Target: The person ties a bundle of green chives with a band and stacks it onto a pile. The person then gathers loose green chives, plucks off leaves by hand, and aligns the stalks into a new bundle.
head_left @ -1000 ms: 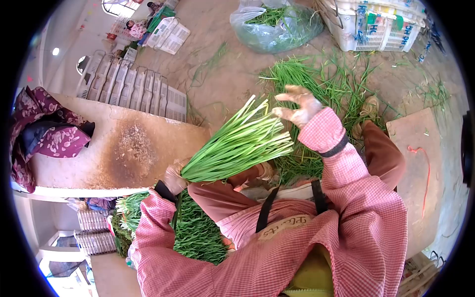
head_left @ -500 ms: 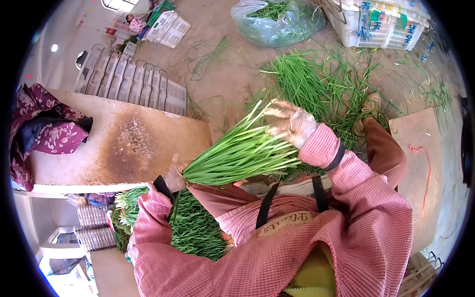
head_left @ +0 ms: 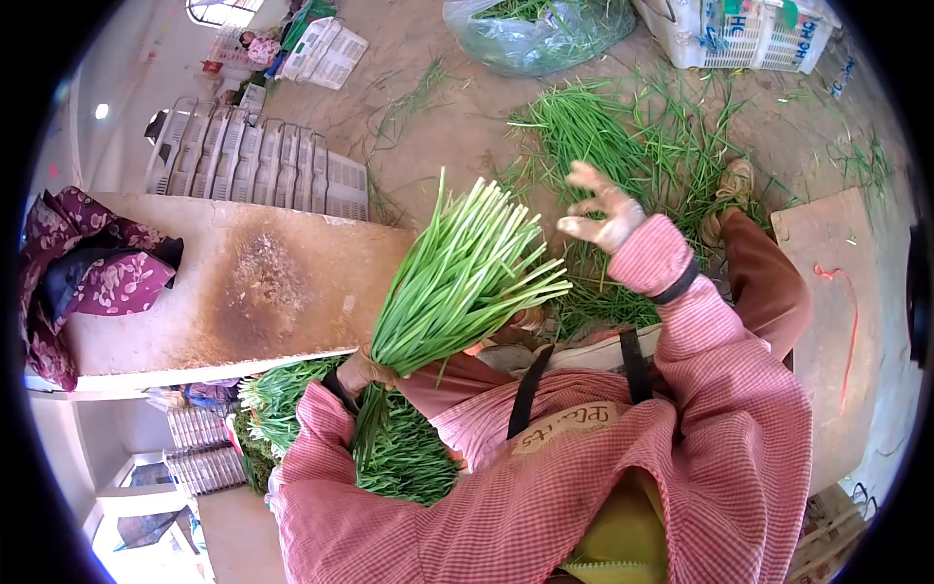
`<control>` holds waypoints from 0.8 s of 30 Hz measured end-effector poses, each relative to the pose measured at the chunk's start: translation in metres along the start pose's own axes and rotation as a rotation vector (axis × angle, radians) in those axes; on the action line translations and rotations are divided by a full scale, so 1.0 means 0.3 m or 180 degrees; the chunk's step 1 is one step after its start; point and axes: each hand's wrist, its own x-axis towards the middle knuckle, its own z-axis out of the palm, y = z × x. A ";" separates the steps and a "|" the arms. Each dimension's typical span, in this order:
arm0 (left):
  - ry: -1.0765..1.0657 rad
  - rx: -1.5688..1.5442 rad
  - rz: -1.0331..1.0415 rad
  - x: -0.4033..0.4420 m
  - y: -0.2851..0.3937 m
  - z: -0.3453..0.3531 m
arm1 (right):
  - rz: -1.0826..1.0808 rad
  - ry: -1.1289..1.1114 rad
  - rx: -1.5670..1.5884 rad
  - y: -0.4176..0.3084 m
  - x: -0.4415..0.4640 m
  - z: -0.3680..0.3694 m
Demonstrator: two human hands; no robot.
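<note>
Left hand (head_left: pixel 367 373) closed around a thick bunch of long green stalks with pale cut ends (head_left: pixel 457 282); fingers wrapped firm, partly hidden by the leaves. Bunch sits in front of the person's lap, just beside the long tan tabletop with a dark scorched patch (head_left: pixel 336 273), pale ends fanned up and to the right, some dark leaf tips hanging below the fist. Right hand (head_left: pixel 608 212) holds nothing: raised, fingers spread and bent, thumb apart from them, clear of the bunch, over the floor. Behind it on the brown floor, a loose heap of green stalks (head_left: pixel 584 127), scattered near a tan shoe (head_left: pixel 736 182). Below the left hand, beside the tabletop, a dense pile of dark green leaves (head_left: pixel 413 457).

Wearer: red-and-white checked smock (head_left: pixel 467 526), dark band on each cuff, brown trousers (head_left: pixel 769 282). On the tabletop's far left, a purple floral cloth (head_left: pixel 122 277). Past the tabletop, a row of grey slatted plastic crates (head_left: pixel 258 161). Top centre, a clear plastic bag with greens inside (head_left: pixel 530 44); right of it, a white plastic basket with blue lettering (head_left: pixel 744 44). Far right, a thin red string (head_left: pixel 853 326) on a flat tan board (head_left: pixel 812 292).
</note>
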 end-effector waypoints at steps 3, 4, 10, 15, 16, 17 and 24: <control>0.0264 -0.0459 0.0004 -0.005 0.053 0.092 | -0.0114 -0.0546 -0.0291 0.059 0.073 0.076; 0.0295 -0.0561 0.0071 -0.001 0.050 0.110 | 0.0134 0.0009 0.0822 0.067 0.105 0.058; 0.0344 -0.1028 0.0390 0.030 -0.022 0.195 | 0.0054 0.0069 0.1956 0.035 0.053 0.023; 0.0257 -0.1157 0.0350 0.005 -0.075 0.211 | 0.0212 -0.1877 0.0695 0.052 -0.030 0.236; 0.0234 -0.1206 0.0346 -0.005 -0.093 0.210 | -0.0055 -0.2134 0.2168 0.088 -0.078 0.243; 0.0212 -0.1256 0.0348 -0.014 -0.113 0.207 | -0.0348 -0.2703 0.2448 0.112 -0.129 0.209; 0.0576 -0.1207 0.0171 -0.026 -0.116 0.237 | -0.1557 -0.3664 0.3981 0.017 -0.379 -0.007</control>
